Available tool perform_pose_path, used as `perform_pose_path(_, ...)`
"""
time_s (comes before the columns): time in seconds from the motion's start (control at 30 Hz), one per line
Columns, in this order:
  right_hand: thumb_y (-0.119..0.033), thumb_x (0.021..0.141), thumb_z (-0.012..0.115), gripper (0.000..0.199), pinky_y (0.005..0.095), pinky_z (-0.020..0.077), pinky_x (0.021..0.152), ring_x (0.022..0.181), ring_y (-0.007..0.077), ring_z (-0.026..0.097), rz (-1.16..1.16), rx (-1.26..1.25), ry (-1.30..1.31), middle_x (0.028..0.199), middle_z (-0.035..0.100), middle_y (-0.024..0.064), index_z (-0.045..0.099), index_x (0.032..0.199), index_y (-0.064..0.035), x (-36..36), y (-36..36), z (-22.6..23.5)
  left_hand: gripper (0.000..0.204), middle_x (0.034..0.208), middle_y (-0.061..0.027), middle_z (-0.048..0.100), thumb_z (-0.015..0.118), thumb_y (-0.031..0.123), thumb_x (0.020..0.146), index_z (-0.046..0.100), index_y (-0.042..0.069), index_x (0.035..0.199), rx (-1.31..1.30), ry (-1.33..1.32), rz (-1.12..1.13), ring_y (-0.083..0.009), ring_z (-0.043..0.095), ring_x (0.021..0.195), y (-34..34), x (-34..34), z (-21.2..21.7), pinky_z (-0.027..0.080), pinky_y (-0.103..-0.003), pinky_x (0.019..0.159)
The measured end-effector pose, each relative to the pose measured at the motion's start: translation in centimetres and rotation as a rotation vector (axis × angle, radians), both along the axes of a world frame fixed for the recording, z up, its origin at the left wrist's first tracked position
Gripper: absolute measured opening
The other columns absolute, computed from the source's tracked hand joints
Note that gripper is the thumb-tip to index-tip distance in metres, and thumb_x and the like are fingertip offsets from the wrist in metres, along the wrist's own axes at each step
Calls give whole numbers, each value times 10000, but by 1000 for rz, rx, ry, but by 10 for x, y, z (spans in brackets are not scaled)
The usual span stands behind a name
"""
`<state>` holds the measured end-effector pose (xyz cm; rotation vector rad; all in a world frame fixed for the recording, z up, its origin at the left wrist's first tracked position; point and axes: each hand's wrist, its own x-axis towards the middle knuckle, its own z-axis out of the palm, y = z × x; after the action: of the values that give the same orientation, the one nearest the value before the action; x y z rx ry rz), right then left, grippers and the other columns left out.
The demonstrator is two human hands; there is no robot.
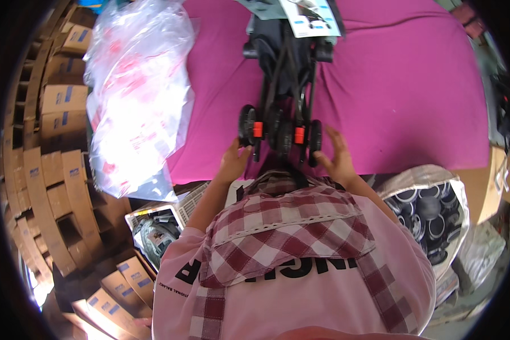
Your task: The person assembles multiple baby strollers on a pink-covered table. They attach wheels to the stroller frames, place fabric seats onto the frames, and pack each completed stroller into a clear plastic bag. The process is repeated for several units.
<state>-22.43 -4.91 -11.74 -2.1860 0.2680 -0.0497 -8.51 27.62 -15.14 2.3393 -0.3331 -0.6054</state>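
1. A folded stroller [286, 85] is lying lengthwise on the tabletop [413, 96], which is wearing a smooth magenta cloth. Its frame is thin black tubing, with dark fabric bunched between the bars.
2. The stroller's near end is pointing at the person, showing small round black wheels [280, 133] with two orange plastic clips between them.
3. The left hand [234, 158] is reaching to the left wheel, fingers curled against its rim; whether it is truly gripping, I cannot tell.
4. The right hand [337, 158] is sitting just beside the right wheel with fingers spread and open, touching the wheel or nearly so.
5. A glossy printed card [309, 17] is hanging at the stroller's far end.
6. A large clear plastic bag [139, 90], crinkled and shiny with red print, is resting on the left part of the tabletop and drooping over its edge.
7. Brown cardboard boxes [62, 107], flat-sided and stacked, are lining the left side down to the lower corner.
8. To the right, below the tabletop edge, an open sack [430, 215] of silvery film is holding black round rings.
9. The person is wearing a pale pink shirt [277, 283] under a red-and-white checked apron with a soft woven look.
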Motion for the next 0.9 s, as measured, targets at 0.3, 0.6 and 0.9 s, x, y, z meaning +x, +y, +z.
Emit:
perform_pose_path(0.3,-153,899,657,611,526,303,1119,1366,429,397,-175,-507,-421,1454,464,195,439,1454,-22,99,29,65,665,1505,-297,347,702,133,878,418,83,1477,125,-594,324,-488,372,1378,94,108,21,338,-591,1112)
perform_pose_path(0.6,-123,813,710,421,515,353,1099,1360,419,417,-22,-587,-297,1421,486,175,641,1219,-37,140,176,73,833,1583,-289,221,714,283,885,259,167,1573,336,-685,634,-478,225,1455,248,293,21,216,-650,1146)
perform_pose_path(0.9,-40,863,673,123,370,546,714,783,315,684,149,-223,-156,862,693,141,707,980,-21,167,241,78,148,1020,-163,688,629,167,941,680,35,983,-380,-423,380,-368,647,990,194,223,-98,485,-446,894)
